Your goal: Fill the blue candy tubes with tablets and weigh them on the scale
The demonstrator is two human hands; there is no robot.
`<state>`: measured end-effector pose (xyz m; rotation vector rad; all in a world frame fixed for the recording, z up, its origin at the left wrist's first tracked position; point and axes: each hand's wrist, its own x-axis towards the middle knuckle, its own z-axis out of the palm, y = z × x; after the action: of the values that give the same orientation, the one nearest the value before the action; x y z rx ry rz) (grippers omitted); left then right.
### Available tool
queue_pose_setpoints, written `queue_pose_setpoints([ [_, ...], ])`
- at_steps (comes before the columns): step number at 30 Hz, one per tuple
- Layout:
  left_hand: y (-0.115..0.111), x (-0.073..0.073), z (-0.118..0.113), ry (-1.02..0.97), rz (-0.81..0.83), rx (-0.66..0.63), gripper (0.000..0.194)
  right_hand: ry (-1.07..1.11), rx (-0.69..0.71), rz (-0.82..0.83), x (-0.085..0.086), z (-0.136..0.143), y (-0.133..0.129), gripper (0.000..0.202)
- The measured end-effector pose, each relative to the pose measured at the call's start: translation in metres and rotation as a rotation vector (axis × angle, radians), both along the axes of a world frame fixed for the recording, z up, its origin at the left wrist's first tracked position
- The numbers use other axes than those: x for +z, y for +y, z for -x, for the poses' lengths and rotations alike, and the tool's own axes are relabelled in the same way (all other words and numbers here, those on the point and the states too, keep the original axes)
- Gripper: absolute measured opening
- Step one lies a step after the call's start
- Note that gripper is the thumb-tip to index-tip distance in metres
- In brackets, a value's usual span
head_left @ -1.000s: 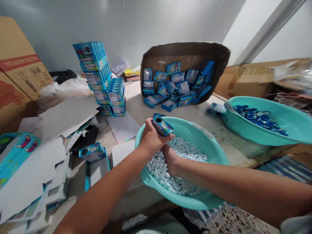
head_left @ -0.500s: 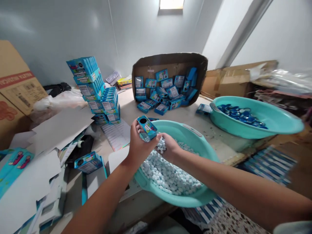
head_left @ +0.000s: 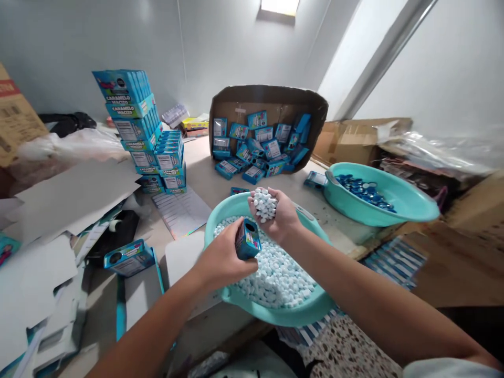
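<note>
My left hand [head_left: 224, 257] is closed around a small blue candy box [head_left: 248, 240], tilted, with a round dark hole in its upper face. Cupped palm-up, my right hand [head_left: 284, 212] carries a heap of small white candies [head_left: 264, 203]. Both hands are over a turquoise basin [head_left: 323, 231], the right one farther back and higher than the box. Loose white candies [head_left: 281, 278] fill much of the basin. My forearms cover parts of its near side.
Behind the basin, a cardboard box [head_left: 271, 94] on its side holds several blue boxes. Stacked blue boxes [head_left: 134, 134] rise at left. Another turquoise basin [head_left: 413, 202] with blue lids [head_left: 366, 193] stands at right. An open display tray [head_left: 142, 296] and white card sheets [head_left: 74, 184] lie left.
My right hand has lifted away from beside the box and turned palm-up, showing its candies. My left hand has lowered and tilted the blue box. The view has shifted too.
</note>
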<state>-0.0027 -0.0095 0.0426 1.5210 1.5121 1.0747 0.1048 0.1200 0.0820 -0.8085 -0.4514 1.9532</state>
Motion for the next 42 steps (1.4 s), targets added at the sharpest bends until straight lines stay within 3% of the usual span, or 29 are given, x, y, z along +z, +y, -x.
queue_pose_setpoints([
  [6, 0.001, 0.000, 0.001, -0.028, -0.036, 0.044, 0.083, -0.061, 0.012, 0.031, 0.009, 0.013, -0.014, 0.020],
  [15, 0.001, -0.005, 0.003, 0.017, -0.067, -0.021, 0.090, -0.066, -0.039, -0.002, 0.008, 0.006, -0.016, 0.018],
  [21, 0.000, -0.008, 0.003, 0.067, -0.023, -0.032, 0.098, -0.010, 0.023, -0.078, 0.005, -0.002, -0.016, 0.012],
  [32, -0.002, -0.005, 0.003, 0.088, -0.013, -0.058, 0.099, -0.072, 0.072, -0.239, -0.002, -0.002, -0.019, 0.019],
  [42, -0.001, -0.006, 0.003, 0.051, -0.022, -0.059, 0.100, -0.113, 0.084, -0.260, -0.003, -0.003, -0.021, 0.017],
])
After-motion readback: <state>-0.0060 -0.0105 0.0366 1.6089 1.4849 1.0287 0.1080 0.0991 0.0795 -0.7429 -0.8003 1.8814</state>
